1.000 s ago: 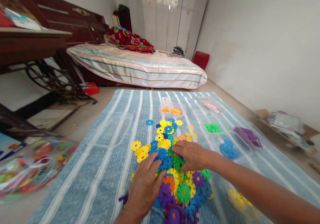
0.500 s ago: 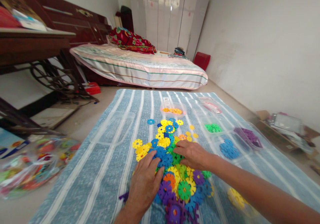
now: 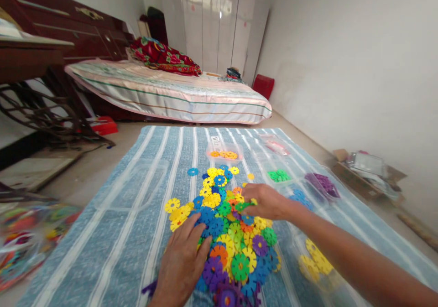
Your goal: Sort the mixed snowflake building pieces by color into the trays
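A heap of notched plastic discs (image 3: 215, 227) in yellow, blue, green, purple and orange lies on a striped cloth. My left hand (image 3: 183, 257) rests on the heap's left side, fingers stretched out over blue discs and holding nothing. At the heap's far right, my right hand (image 3: 265, 201) has its fingers bent and pinched around a green notched disc (image 3: 242, 206). Its fingertips are partly hidden by the hand itself. Purple interlocking pieces (image 3: 228, 295) lie at the near edge of the heap.
See-through boxes hold orange discs (image 3: 224, 154), green discs (image 3: 278, 175), blue discs (image 3: 301, 198), purple discs (image 3: 322, 184) and yellow discs (image 3: 316, 259). Another see-through box (image 3: 132, 206) stands left. A bed (image 3: 178, 101) is beyond the cloth; a cardboard box (image 3: 362, 179) sits right.
My right hand has lifted slightly from the heap and its fingers have closed on a green disc. My left hand stays on the heap. The view has shifted to the right.
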`<state>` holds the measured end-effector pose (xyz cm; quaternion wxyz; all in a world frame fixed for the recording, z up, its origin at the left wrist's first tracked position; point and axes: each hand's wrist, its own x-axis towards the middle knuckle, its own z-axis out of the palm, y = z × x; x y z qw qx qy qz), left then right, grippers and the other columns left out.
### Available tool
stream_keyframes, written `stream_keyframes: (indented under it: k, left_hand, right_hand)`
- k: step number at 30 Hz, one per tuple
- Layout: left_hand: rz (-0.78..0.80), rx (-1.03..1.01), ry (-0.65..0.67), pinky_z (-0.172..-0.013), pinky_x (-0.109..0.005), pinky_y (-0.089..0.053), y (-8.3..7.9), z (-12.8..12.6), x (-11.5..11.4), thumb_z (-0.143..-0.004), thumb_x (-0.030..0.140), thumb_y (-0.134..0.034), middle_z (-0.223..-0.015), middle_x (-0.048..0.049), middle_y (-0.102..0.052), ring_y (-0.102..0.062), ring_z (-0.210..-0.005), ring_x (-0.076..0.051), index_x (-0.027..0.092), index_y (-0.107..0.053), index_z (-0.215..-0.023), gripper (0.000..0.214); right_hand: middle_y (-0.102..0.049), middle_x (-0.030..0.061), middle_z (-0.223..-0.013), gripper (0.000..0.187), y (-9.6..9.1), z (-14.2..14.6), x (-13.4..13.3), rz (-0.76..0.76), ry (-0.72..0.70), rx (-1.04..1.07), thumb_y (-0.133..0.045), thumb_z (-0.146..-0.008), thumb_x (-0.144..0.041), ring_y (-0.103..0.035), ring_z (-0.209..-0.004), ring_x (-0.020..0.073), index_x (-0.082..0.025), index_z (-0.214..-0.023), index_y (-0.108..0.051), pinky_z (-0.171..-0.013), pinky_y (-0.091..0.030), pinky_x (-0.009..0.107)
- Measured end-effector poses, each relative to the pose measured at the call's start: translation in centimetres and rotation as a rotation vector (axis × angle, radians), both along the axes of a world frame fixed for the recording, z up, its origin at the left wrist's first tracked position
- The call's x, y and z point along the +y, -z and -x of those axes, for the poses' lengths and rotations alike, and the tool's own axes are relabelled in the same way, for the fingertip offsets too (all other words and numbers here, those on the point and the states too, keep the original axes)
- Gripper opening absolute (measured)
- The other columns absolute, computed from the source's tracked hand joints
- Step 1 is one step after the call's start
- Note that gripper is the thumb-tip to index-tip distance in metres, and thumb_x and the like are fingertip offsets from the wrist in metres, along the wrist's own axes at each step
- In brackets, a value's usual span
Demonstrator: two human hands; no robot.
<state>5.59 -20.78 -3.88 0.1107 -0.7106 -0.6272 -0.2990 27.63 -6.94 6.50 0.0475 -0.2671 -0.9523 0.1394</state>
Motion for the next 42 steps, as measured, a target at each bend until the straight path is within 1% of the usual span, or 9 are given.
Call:
stream_keyframes:
  k: [6,9,11,14,18,23,29,36,42]
  left_hand:
    - [-0.009,0.023,0.009,-0.089,-0.043,-0.049,0.0,0.0,0.2,-0.083,0.033,-0.049,-0.117,-0.0116,-0.058,-0.057,-0.107,-0.025,0.019,-0.059,-0.097,0.023]
    - [0.002,0.007,0.015,-0.089,-0.043,-0.049,-0.1,0.1,0.3,-0.082,0.034,-0.050,-0.118,-0.0116,-0.058,-0.056,-0.107,-0.026,0.019,-0.059,-0.097,0.023]
    - [0.010,-0.001,0.021,-0.090,-0.044,-0.048,-0.1,0.1,0.3,-0.082,0.033,-0.050,-0.118,-0.0118,-0.058,-0.056,-0.108,-0.026,0.019,-0.059,-0.098,0.023]
    - [0.003,-0.008,0.030,-0.091,-0.044,-0.047,-0.1,0.1,0.3,-0.082,0.034,-0.050,-0.119,-0.0116,-0.058,-0.056,-0.109,-0.026,0.019,-0.059,-0.098,0.023]
    - [-0.001,-0.013,0.028,-0.089,-0.042,-0.049,-0.2,0.1,0.4,-0.082,0.035,-0.050,-0.117,-0.0107,-0.059,-0.057,-0.107,-0.026,0.020,-0.060,-0.097,0.024]
    - [0.023,-0.023,0.030,-0.091,-0.043,-0.048,-0.3,0.1,0.3,-0.082,0.035,-0.051,-0.118,-0.0112,-0.059,-0.056,-0.109,-0.026,0.019,-0.060,-0.098,0.025]
    - [0.027,-0.029,0.028,-0.090,-0.043,-0.049,-0.3,0.0,0.4,-0.082,0.035,-0.051,-0.118,-0.0116,-0.059,-0.056,-0.108,-0.026,0.019,-0.060,-0.097,0.024]
    - [0.041,-0.044,0.028,-0.091,-0.043,-0.048,-0.1,0.0,0.4,-0.083,0.036,-0.050,-0.120,-0.0106,-0.058,-0.055,-0.109,-0.025,0.020,-0.059,-0.098,0.024]
    - [0.030,-0.034,0.039,-0.091,-0.042,-0.048,-0.2,0.1,0.4,-0.082,0.035,-0.051,-0.121,-0.0109,-0.057,-0.055,-0.110,-0.025,0.019,-0.059,-0.098,0.024]
  right_hand:
    - [-0.062,0.0070,-0.083,0.032,-3.1,-5.6,5.7,-0.220,0.526,-0.137,-0.051,-0.082,-0.045,-0.055,-0.074,0.0168,-0.015,-0.079,-0.064,-0.063,-0.036,0.026]
    - [-0.064,0.0094,-0.093,0.037,-3.6,-7.0,5.8,-0.309,0.713,-0.205,-0.047,-0.083,-0.049,-0.057,-0.080,0.0203,-0.017,-0.092,-0.064,-0.062,-0.036,0.027]
    - [-0.065,0.0071,-0.089,0.034,-3.3,-6.9,4.5,-0.252,0.633,-0.183,-0.045,-0.085,-0.045,-0.057,-0.078,0.0186,-0.018,-0.088,-0.065,-0.062,-0.036,0.026]
    - [-0.065,0.0032,-0.081,0.024,-2.3,-5.5,1.4,-0.054,0.373,-0.153,-0.049,-0.083,-0.037,-0.058,-0.075,0.0153,-0.019,-0.081,-0.065,-0.062,-0.036,0.024]
    - [-0.068,0.0032,-0.088,0.021,-0.8,-3.7,-1.6,0.090,0.195,-0.304,-0.058,-0.075,-0.028,-0.061,-0.081,0.0180,-0.022,-0.093,-0.065,-0.064,-0.038,0.025]
    - [-0.067,0.0074,-0.096,0.029,-0.2,-3.3,-2.9,0.113,0.158,-0.503,-0.061,-0.069,-0.024,-0.061,-0.092,0.0238,-0.022,-0.098,-0.065,-0.070,-0.041,0.029]
    - [-0.064,0.0112,-0.104,0.045,0.2,-3.4,-4.1,0.102,0.151,-0.523,-0.060,-0.067,-0.024,-0.061,-0.093,0.0254,-0.018,-0.111,-0.055,-0.071,-0.043,0.031]
    - [-0.064,0.0114,-0.100,0.037,1.2,-3.7,-4.1,0.087,0.152,-0.463,-0.054,-0.069,-0.018,-0.061,-0.091,0.0238,-0.016,-0.106,-0.055,-0.070,-0.041,0.029]
    - [-0.063,0.0073,-0.097,0.030,1.8,-4.3,-3.6,0.113,0.144,-0.424,-0.060,-0.067,-0.025,-0.059,-0.089,0.0227,-0.019,-0.097,-0.057,-0.068,-0.038,0.028]
